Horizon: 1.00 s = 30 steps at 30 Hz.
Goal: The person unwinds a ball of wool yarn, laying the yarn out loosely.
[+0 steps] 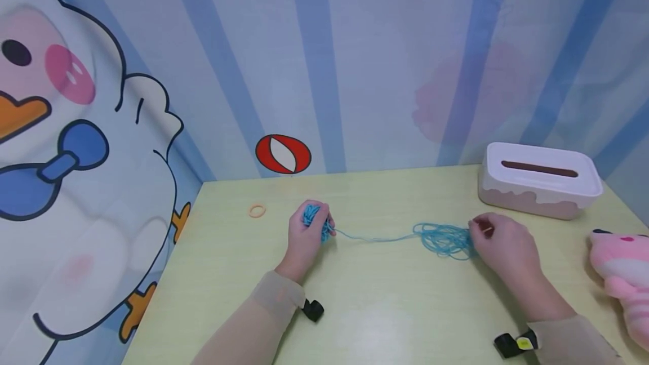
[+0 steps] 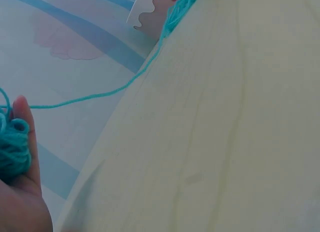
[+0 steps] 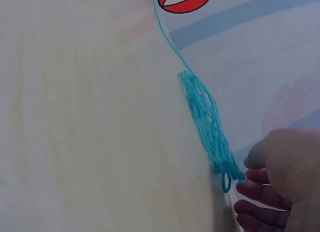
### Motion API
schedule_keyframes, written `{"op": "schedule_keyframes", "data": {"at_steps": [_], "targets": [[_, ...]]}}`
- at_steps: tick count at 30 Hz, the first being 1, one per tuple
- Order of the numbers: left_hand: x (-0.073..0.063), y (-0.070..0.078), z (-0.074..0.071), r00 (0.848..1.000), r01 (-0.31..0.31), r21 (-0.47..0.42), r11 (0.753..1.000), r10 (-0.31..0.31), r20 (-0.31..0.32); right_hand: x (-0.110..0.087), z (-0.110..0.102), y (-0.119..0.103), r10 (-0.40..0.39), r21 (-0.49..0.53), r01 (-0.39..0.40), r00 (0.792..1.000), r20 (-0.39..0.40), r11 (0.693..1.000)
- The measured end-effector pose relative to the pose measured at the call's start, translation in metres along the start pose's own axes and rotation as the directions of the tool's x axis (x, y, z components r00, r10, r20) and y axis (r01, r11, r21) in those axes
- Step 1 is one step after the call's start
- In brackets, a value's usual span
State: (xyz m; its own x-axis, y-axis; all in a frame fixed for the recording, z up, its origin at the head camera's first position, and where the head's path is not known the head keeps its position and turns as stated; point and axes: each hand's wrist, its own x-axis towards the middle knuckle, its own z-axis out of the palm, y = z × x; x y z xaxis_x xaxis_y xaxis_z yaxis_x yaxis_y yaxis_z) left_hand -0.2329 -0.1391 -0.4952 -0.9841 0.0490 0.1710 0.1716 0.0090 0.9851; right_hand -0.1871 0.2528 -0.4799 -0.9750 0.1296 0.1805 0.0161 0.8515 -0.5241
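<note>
My left hand (image 1: 306, 235) grips a small wound ball of turquoise yarn (image 1: 311, 216), its fingers curled round it above the table. In the left wrist view the ball (image 2: 14, 149) rests against the palm and a finger. A single strand (image 1: 375, 239) runs from it to a loose, looped bundle of the same yarn (image 1: 443, 239). At the right end of that bundle, my right hand (image 1: 507, 244) pinches the loops with curled fingers. The right wrist view shows the bundle (image 3: 205, 117) stretched long, its looped end at the fingertips.
A peach-coloured ring (image 1: 257, 210) lies left of the left hand on the pale table (image 1: 365, 303). At the back right stands a white and pinkish tissue box (image 1: 539, 179). A pink plush toy (image 1: 626, 280) lies at the right edge. Behind hangs a striped cartoon backdrop (image 1: 375, 72).
</note>
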Motion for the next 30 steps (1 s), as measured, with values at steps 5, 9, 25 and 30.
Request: {"op": "schedule_keyframes", "data": {"at_steps": [5,9,25,30], "targets": [[-0.001,0.001,-0.001,1.0,0.009,0.007,1.0,-0.009,-0.004,0.001,0.002,0.004,-0.012,-0.01,0.012,1.0,-0.014,1.0],[-0.001,0.002,-0.001,1.0,0.014,0.006,1.0,-0.014,-0.008,-0.002,0.007,-0.011,-0.112,0.036,0.119,0.982,-0.152,0.992],[-0.003,0.001,0.0,0.999,0.019,-0.043,0.999,-0.018,0.041,-0.017,0.096,-0.158,-0.401,0.435,0.288,0.895,0.195,0.853],[-0.002,0.004,0.002,0.999,-0.022,-0.041,0.999,0.023,0.029,-0.017,0.103,-0.172,-0.357,0.391,0.258,0.911,0.206,0.883]]}}
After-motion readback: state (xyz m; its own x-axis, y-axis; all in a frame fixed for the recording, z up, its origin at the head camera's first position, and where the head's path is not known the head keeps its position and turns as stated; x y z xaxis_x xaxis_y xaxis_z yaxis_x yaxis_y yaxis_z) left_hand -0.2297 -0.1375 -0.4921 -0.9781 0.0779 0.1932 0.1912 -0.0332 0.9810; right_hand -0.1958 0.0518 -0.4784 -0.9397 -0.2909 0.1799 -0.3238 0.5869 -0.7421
